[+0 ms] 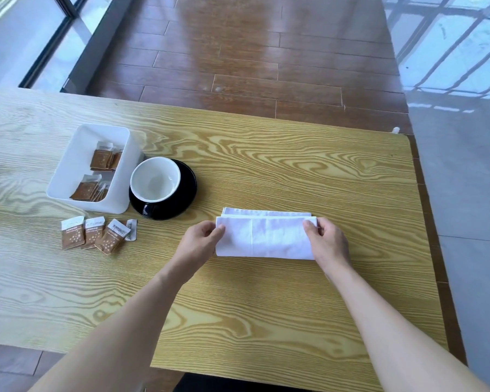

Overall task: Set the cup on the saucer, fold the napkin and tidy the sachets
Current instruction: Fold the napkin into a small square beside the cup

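Observation:
A white cloth napkin (266, 236) lies folded into a long strip at the table's middle. My left hand (200, 241) pinches its upper left corner, and my right hand (327, 241) pinches its upper right corner. A white cup (154, 179) sits on a black saucer (186, 190) to the upper left of the napkin. Several brown sachets (96, 233) lie loose on the table in front of a white box (77, 162), which holds more brown sachets (104, 161).
The wooden table (294, 301) ends close on the right and at the front. Beyond its far edge is a brown plank floor (252, 52), with glass panels at the left and grey tiles at the right.

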